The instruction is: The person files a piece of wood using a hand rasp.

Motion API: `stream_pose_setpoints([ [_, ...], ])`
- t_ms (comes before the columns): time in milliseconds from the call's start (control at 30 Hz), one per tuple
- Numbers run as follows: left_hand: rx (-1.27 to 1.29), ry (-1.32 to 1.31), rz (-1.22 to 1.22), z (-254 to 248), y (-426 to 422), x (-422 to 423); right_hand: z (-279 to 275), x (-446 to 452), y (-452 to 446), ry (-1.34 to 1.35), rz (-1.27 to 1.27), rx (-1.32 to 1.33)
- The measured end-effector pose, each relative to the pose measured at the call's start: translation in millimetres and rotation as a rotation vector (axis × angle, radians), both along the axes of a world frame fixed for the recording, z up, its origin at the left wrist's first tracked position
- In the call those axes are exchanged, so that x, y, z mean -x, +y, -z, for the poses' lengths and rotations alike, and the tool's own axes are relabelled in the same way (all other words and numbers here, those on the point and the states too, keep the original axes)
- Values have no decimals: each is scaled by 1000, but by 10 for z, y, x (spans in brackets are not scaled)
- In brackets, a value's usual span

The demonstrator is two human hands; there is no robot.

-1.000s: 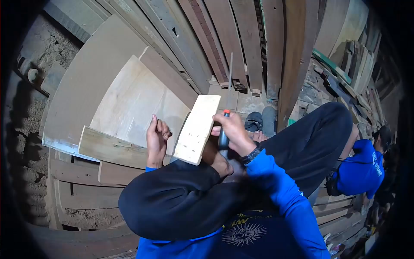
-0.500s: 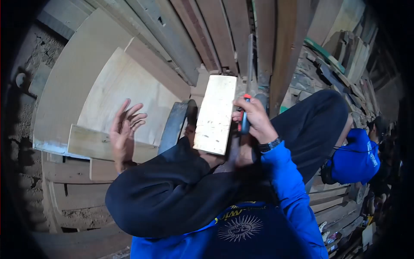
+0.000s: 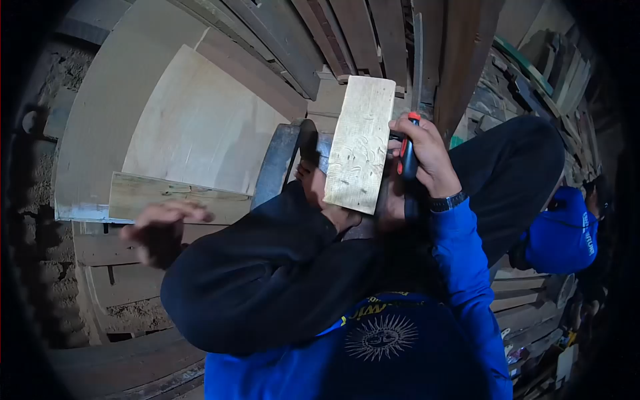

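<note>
My right hand (image 3: 427,157) is wrapped round the black and red handle (image 3: 408,150) of what looks like a file. Its long narrow grey blade (image 3: 418,63) points up and away from me. Just left of that hand, a pale wooden block (image 3: 363,143) stands tilted between my feet, its face marked by curved dents and small gouges. Whether the right fingers touch the block's edge I cannot tell. Off to the left, above my bent knee, my left hand (image 3: 163,230) is open, blurred, and holds nothing.
A dark curved object (image 3: 275,163) lies beside my foot. Pale plywood sheets (image 3: 200,127) and a narrow board (image 3: 180,197) are on the left. Long planks (image 3: 280,47) lean ahead. Scrap wood is piled at right, where another person in a blue top (image 3: 560,233) sits.
My left hand has dropped down and left, away from the plywood. In view, the block, right hand and file have shifted up and right, along with some of the surroundings.
</note>
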State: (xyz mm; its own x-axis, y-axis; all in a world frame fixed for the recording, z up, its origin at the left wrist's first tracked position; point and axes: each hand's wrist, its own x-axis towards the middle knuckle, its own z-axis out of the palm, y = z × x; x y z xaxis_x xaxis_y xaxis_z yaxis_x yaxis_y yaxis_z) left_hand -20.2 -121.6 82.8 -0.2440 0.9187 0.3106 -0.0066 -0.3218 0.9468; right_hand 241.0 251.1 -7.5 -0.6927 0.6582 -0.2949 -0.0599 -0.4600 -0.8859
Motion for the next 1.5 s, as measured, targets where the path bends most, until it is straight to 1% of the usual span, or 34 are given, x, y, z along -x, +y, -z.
stream_pose_setpoints([
  [33,-247,-239,65,79,-204,130,2,15,-5,-4,10,3],
  [100,-326,514,402,-415,80,-119,24,15,-11,3,-17,47],
  [133,-289,658,322,-488,112,-275,67,16,-6,28,-36,51],
  [167,-268,625,359,-476,111,-207,90,34,-19,46,-45,68],
  [233,-268,568,354,-430,154,-193,103,51,-48,39,-54,65],
  [300,-228,552,415,-458,154,-156,67,56,-57,-29,-54,95],
  [367,-198,567,340,-438,123,-184,39,41,-87,-39,3,84],
  [400,-163,600,365,-470,91,-159,123,30,-42,-58,-31,89],
  [433,-130,623,367,-493,60,-148,50,8,-69,-59,-40,100],
  [533,-141,678,337,-549,3,-271,78,22,-95,-21,-26,133],
  [600,9,815,85,-689,-119,-484,127,41,-85,-23,-50,138],
  [633,40,877,15,-714,-222,-550,112,26,-120,-25,-50,151],
  [700,36,1033,-59,-783,-423,-629,110,24,-134,1,-82,159],
  [733,-41,1063,-170,-722,-486,-746,147,29,-131,3,-98,154],
  [767,52,1166,-90,-835,-601,-806,171,23,-122,5,-114,149],
  [833,135,1476,39,-916,-678,-995,145,12,-146,-8,-104,161],
  [867,186,1527,28,-916,-669,-1043,137,7,-155,-13,-102,161],
  [967,236,1579,13,-910,-678,-1036,102,5,-178,-26,-91,154],
  [1067,231,1541,-3,-878,-640,-1051,41,-29,-174,-30,-138,192],
  [1100,240,1525,3,-886,-626,-1050,-45,-53,-195,-5,-136,211],
  [1167,224,1514,16,-922,-619,-1034,-45,-28,-211,74,-110,262],
  [1233,240,1457,99,-961,-614,-1015,-171,-62,-243,162,-125,323],
  [1300,225,1450,107,-964,-594,-1012,-300,-72,-289,168,-89,337],
  [1367,293,1393,49,-985,-570,-1036,-440,-114,-328,198,-118,324],
  [1400,333,1404,44,-1033,-544,-1074,-555,-141,-369,223,-106,334],
  [1433,319,1402,43,-1044,-513,-1131,-662,-167,-409,244,-97,340],
  [1500,337,1285,-56,-1052,-445,-1212,-804,-204,-443,252,-97,356],
])
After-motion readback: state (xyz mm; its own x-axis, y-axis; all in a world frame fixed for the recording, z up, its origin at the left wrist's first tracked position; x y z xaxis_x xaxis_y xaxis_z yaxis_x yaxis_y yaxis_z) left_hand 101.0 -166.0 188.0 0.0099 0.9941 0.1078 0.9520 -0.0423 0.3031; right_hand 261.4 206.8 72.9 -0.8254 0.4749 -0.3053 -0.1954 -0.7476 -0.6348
